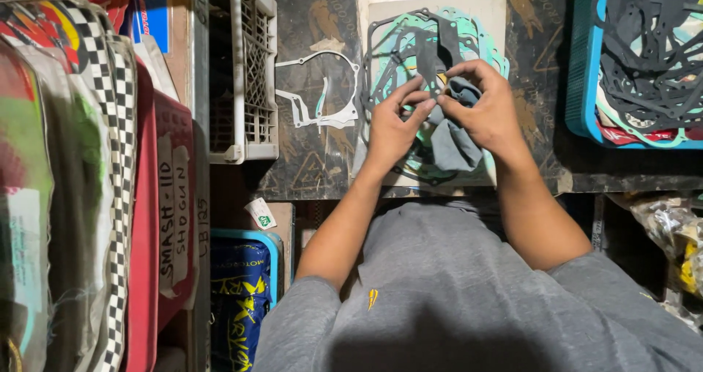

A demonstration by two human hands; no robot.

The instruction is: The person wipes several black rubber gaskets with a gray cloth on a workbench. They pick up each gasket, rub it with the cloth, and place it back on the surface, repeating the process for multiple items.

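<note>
1. Both hands are meeting over a pile of thin flat gaskets (410, 57), green and dark grey, which is lying on a pale cardboard sheet (381, 20) on the dark counter (307, 160).
2. The left hand (392, 127) is pinching with thumb and forefinger a narrow dark grey gasket strip (432, 64) at its lower end; the grip is narrow and closed on the strip.
3. The right hand (487, 112) is pinching the same strip just beside the left fingertips, and a soft grey-blue cloth-like piece (452, 141) is hanging under its palm; whether the palm is holding this piece, one cannot tell.
4. The strip is probably very light, thin and flexible, and it is likely tearing easily if it is pulled hard or bent sharply.
5. The best place for holding seems to be the wider flat parts, with two hands close together, not the thin bridges.
6. A white gasket outline (322, 94) is lying alone to the left, near a pale plastic crate (253, 72).
7. A blue tray (586, 64) with more dark gaskets is standing well apart on the right.
</note>
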